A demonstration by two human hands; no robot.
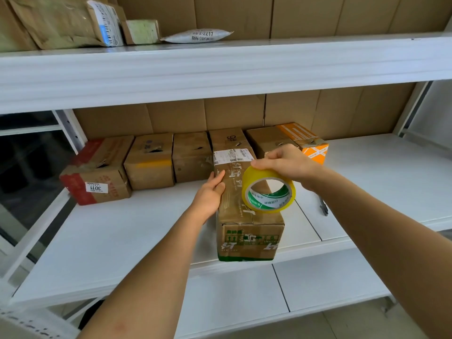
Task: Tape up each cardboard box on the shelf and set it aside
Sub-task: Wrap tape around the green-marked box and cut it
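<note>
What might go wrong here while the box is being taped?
The long box reaches the shelf's front edge, so a hard tape pull might tip it off. Only the left hand steadies it. The tape roll in the right hand could drift off the seam.

Both forearms are bare, with no sleeves, gloves or jewellery showing.

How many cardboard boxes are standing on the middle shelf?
6. Five stand along the back: red-printed box, plain box, small box, box behind the front one, orange box. One long box is in front, at the hands. None seems hidden.
</note>
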